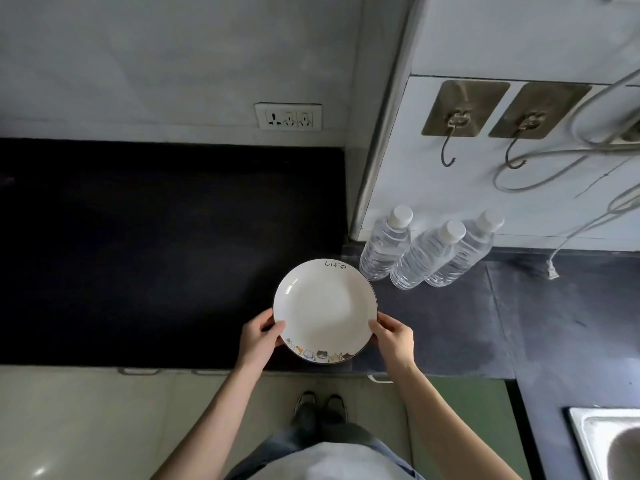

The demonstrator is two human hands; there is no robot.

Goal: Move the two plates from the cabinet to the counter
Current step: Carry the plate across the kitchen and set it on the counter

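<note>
Over the tabletop's (138,254) near edge I see the plate (325,311), my left hand (260,336) clamped on its rim at eight o'clock, right hand (394,339) at four; bottles (426,251) stand at one o'clock.

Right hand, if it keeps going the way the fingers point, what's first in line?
The right hand points up-left, already gripping the plate rim. Past the plate there is only dark counter, then the wall; depth unclear.

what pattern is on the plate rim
White plate with a dark rim line, small cartoon figures along the near edge, "life" written at the far edge; head view.
</note>
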